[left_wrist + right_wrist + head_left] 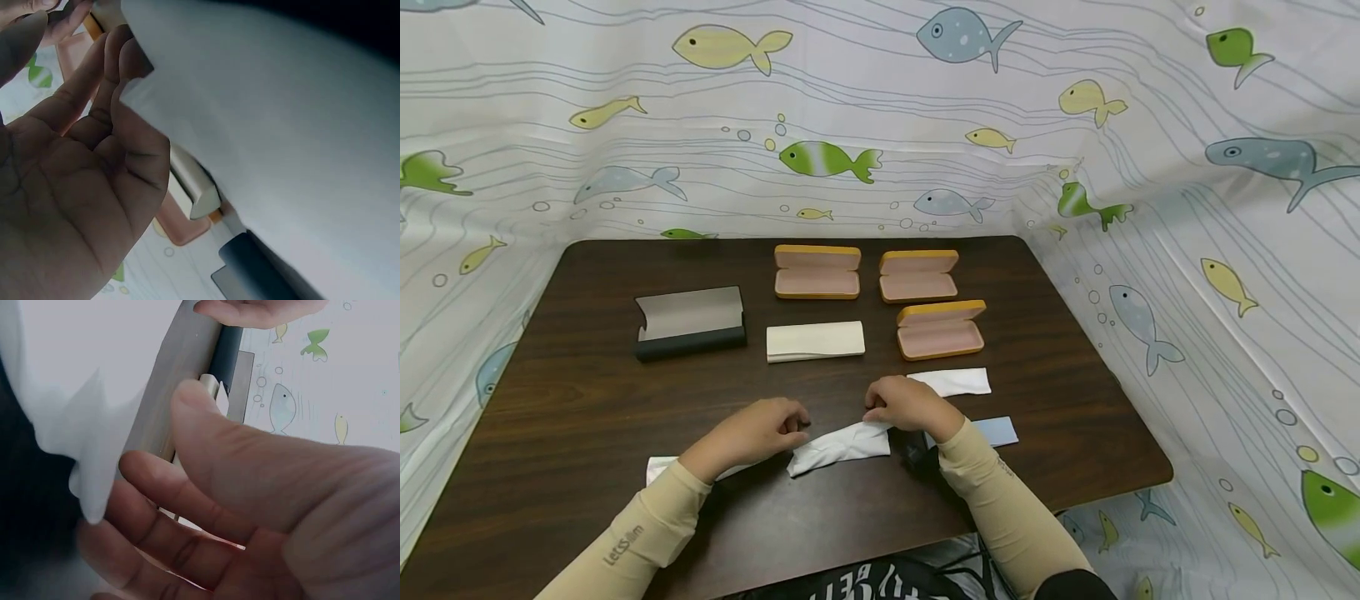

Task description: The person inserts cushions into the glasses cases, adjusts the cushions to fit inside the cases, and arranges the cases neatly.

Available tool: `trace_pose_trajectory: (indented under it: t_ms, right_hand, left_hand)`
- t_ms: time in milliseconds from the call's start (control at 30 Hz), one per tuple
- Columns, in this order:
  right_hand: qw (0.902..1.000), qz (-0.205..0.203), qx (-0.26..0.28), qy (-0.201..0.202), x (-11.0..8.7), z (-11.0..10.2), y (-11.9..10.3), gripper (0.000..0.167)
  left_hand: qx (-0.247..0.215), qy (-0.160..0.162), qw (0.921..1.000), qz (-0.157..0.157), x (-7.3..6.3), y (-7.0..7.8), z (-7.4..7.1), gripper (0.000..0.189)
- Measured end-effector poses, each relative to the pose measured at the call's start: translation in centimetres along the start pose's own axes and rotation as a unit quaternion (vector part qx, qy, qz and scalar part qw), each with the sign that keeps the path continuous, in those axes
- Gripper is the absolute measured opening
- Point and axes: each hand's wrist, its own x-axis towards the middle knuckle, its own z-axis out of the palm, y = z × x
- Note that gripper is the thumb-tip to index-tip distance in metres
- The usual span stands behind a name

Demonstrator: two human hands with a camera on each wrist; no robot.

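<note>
A crumpled white cloth (841, 447) lies on the table between my hands in the head view. My left hand (760, 429) is just past its left end, fingers loosely bent. In the left wrist view the left thumb stands apart from the fingers, with a white cloth surface (250, 112) filling the space beside them. My right hand (906, 402) is over the crumpled cloth's right end. From the right wrist, thumb and fingers are spread apart, and the fingertips lie close to the hanging white cloth edge (94, 481); whether they touch it is unclear.
Three open yellow cases (817, 283) stand at the back and right. A dark grey-lined case (691, 337) is back left, beside a cream folded case (816, 342). White cloth strips lie under my left forearm (658, 468) and by my right hand (958, 382), near a light-blue piece (997, 431).
</note>
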Motion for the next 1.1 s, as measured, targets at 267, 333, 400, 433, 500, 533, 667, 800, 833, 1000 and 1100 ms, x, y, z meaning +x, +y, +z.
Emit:
trace_pose_trajectory:
  t_ms: [267, 333, 400, 433, 500, 533, 667, 800, 833, 1000, 1100]
  right_hand:
    - [0.9999, -0.008, -0.008, 0.011, -0.1, 0.6, 0.2, 0.023]
    - [0.9999, -0.007, 0.0, 0.016, -0.1, 0.8, 0.2, 0.022]
    - [0.9998, -0.004, 0.005, 0.021, -0.1, 1.0, 0.2, 0.02]
    - [0.9997, -0.004, 0.006, 0.025, -0.1, 1.0, 0.2, 0.019]
    - [0.9996, -0.001, 0.005, 0.029, -0.1, 1.1, 0.0, 0.017]
    - [0.9996, 0.001, 0.005, 0.029, -0.1, 1.2, -0.1, 0.017]
    - [0.9996, 0.005, 0.002, 0.029, -0.1, 1.3, -0.3, 0.016]
    - [0.9995, -0.003, 0.006, 0.03, -0.1, 1.5, -0.2, 0.017]
    - [0.9995, -0.005, 0.007, 0.03, -0.1, 1.5, -0.1, 0.018]
    - [0.9993, -0.019, -0.008, 0.032, -0.5, 1.5, 0.1, 0.021]
    - [0.9989, -0.024, -0.023, 0.034, -0.7, 1.5, 0.0, 0.024]
  left_hand:
    - [0.039, 0.023, 0.9989, -0.008, 0.1, 0.0, 0.9, 0.025]
    - [0.048, 0.029, 0.9984, -0.01, 0.1, 0.1, 1.1, 0.024]
    - [0.052, 0.035, 0.9979, -0.017, 0.1, 0.3, 1.2, 0.022]
    - [0.054, 0.038, 0.9976, -0.021, 0.1, 0.4, 1.3, 0.021]
    - [0.062, 0.043, 0.9969, -0.025, 0.1, 0.6, 1.3, 0.02]
    - [0.065, 0.045, 0.9965, -0.027, 0.1, 0.7, 1.4, 0.02]
    - [0.082, 0.048, 0.9946, -0.041, 0.2, 0.8, 1.5, 0.018]
    - [0.089, 0.048, 0.9935, -0.054, 0.4, 0.7, 1.8, 0.02]
    - [0.089, 0.049, 0.9933, -0.055, 0.5, 0.7, 1.8, 0.02]
    - [0.092, 0.051, 0.9928, -0.057, 0.5, 1.0, 1.8, 0.021]
    - [0.099, 0.051, 0.9923, -0.055, 0.4, 1.1, 1.8, 0.022]
